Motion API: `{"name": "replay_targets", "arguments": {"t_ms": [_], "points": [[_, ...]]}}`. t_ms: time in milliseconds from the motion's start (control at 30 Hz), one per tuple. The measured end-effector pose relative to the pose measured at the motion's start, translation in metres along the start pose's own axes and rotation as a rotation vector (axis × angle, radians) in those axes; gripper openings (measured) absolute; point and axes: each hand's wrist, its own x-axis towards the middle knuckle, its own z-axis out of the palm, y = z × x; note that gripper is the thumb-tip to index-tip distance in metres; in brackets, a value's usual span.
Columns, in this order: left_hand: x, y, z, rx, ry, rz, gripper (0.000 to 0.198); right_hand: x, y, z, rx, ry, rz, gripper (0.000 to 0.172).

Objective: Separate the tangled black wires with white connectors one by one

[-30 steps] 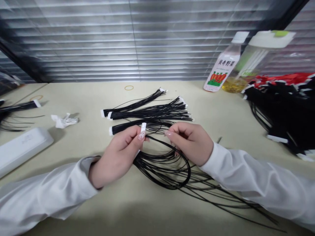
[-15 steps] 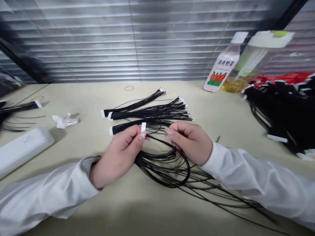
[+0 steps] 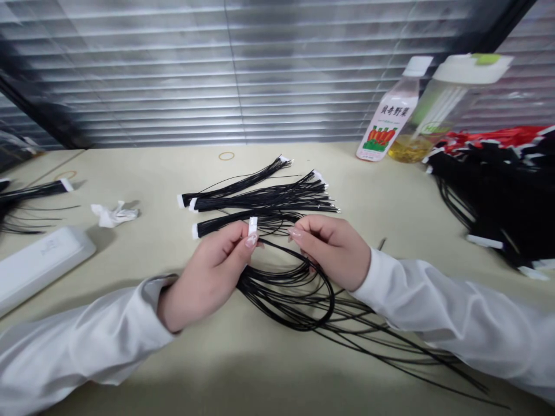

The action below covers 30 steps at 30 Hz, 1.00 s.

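Observation:
Thumb and finger of my left hand (image 3: pixel 212 274) pinch a small white connector (image 3: pixel 252 225), held upright. Black wires (image 3: pixel 286 309) run from beneath that hand, loop to the right and trail over the table under my right forearm. My right hand (image 3: pixel 332 248) is closed a short way to the right, its thumb and fingertips pressed together on a thin black wire; the wire's tip is too small to make out. Just behind both hands lie several black wire bundles (image 3: pixel 255 199) with white connectors at their left ends.
On the right is a big heap of black wire harnesses (image 3: pixel 498 196) with red ones behind. A labelled bottle (image 3: pixel 385 118) and a clear jug (image 3: pixel 455 98) stand at the back right. Crumpled tissue (image 3: pixel 113 214) and a white oblong case (image 3: pixel 43 266) lie left. Blinds (image 3: pixel 165 75) back the table.
Both hands keep nearly the same pose and grip. The view has shifted very slightly; my right hand sits a touch further left in it.

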Motion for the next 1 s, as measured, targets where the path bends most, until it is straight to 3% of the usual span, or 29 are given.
{"name": "replay_targets", "arguments": {"t_ms": [267, 1000], "points": [[0.0004, 0.0019, 0.0015, 0.057, -0.044, 0.05, 0.028, -0.0006, -0.0001, -0.0004, -0.146, -0.031, -0.083, 0.023], [0.0018, 0.0047, 0.0013, 0.117, -0.141, 0.1, 0.026, -0.0018, 0.0022, 0.0, -0.208, -0.036, -0.136, 0.019]]}}
